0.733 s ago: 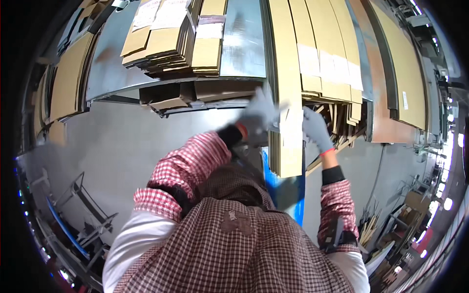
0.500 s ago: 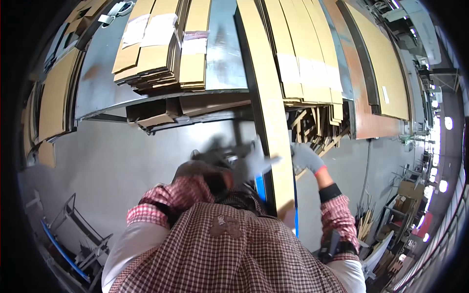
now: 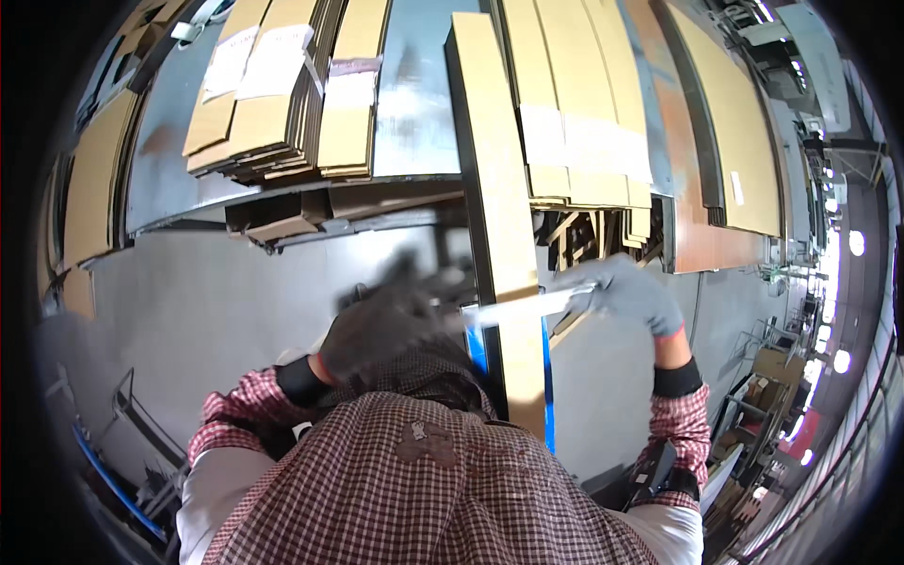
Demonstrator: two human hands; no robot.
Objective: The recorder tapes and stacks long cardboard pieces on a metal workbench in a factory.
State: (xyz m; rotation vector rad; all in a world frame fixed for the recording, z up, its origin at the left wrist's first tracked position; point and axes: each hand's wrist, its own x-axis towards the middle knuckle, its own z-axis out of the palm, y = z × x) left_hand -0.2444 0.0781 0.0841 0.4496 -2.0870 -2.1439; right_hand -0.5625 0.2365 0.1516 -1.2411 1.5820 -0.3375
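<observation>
A long, narrow bundle of brown cardboard point(image 3: 513, 217) runs away from my body, its far end on the metal table. Across it stretches a whitish, shiny strip point(image 3: 527, 306), like tape or film. My right hand point(image 3: 629, 294), in a grey glove, pinches the strip's right end just beyond the bundle. On the left, my left hand point(image 3: 381, 325), in a darker-looking glove, is curled near the strip's other end. What it grips is blurred and partly hidden. Blue supports point(image 3: 477, 350) show under the bundle's near part.
Banded stacks of flat cardboard point(image 3: 268, 94) lie on the metal table point(image 3: 419, 122), with more stacks point(image 3: 574, 122) right of the bundle. Wooden strips point(image 3: 589, 235) sit below these. A brown-topped table point(image 3: 702, 240) stands further right. A metal frame point(image 3: 141, 414) is at lower left.
My hands have moved apart, left hand leftward and right hand rightward. The strip, bunched and blurred before, now stretches over the bundle. The view has shifted slightly.
</observation>
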